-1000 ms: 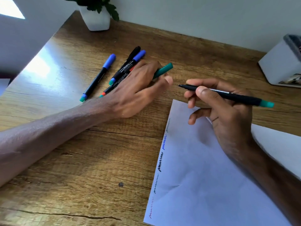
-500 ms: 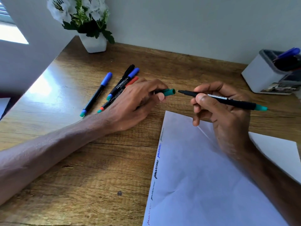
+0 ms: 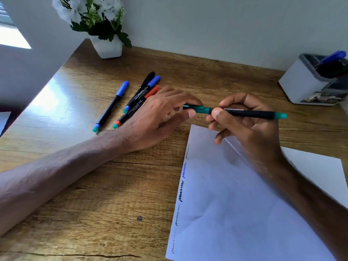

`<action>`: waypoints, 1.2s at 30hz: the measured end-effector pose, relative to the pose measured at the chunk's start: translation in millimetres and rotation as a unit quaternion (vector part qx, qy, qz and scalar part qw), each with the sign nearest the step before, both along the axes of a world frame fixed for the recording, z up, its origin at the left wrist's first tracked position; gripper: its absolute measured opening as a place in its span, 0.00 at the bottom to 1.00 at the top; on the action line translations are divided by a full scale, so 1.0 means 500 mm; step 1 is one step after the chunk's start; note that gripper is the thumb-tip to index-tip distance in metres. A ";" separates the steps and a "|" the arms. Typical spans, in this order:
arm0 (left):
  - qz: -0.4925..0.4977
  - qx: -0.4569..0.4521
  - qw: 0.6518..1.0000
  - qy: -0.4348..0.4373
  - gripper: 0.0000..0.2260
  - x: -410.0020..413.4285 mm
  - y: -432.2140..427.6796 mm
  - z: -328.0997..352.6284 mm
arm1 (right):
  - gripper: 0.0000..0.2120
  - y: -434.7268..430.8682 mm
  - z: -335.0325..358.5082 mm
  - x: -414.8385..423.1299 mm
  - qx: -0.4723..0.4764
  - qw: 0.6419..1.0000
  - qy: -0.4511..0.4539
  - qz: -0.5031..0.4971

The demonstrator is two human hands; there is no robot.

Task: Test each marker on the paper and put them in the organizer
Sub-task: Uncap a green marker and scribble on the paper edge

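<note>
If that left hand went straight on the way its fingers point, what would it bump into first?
Most likely the right hand. The left hand pinches the green cap at the tip of the marker, and the right hand grips that marker just beyond the cap. Depth is hard to judge.

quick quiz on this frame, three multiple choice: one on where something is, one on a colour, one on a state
1. Where on the desk does the organizer stand?
A) near left corner
B) far right side
C) dead centre

2. What colour is the cap in the grip of the left hand?
A) red
B) yellow
C) green

3. How is the paper?
A) blank
B) rolled up
C) flat, with squiggles down its left edge

Key:
1. B, the white box sits at the right edge of the view.
2. C, the cap meeting the marker held by the right hand is green.
3. C, test lines run along the sheet's left edge.
</note>
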State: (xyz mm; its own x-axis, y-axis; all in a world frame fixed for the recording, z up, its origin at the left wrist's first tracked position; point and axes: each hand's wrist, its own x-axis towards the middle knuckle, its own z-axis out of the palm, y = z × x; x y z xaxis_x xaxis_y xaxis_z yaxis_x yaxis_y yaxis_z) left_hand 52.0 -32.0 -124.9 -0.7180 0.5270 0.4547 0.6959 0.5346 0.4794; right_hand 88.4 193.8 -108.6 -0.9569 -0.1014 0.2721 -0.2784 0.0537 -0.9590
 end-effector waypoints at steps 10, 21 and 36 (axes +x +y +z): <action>-0.062 0.078 0.989 -0.112 0.11 -0.003 0.003 0.012 | 0.07 -0.002 -0.008 -0.017 -0.007 0.999 0.047 0.010; -0.018 0.145 0.977 -0.155 0.08 -0.015 -0.008 0.020 | 0.07 0.040 0.013 -0.043 0.002 1.000 0.003 0.001; 0.002 0.163 0.980 -0.112 0.09 -0.044 0.175 0.110 | 0.12 0.159 0.070 -0.067 0.376 0.899 0.208 -0.085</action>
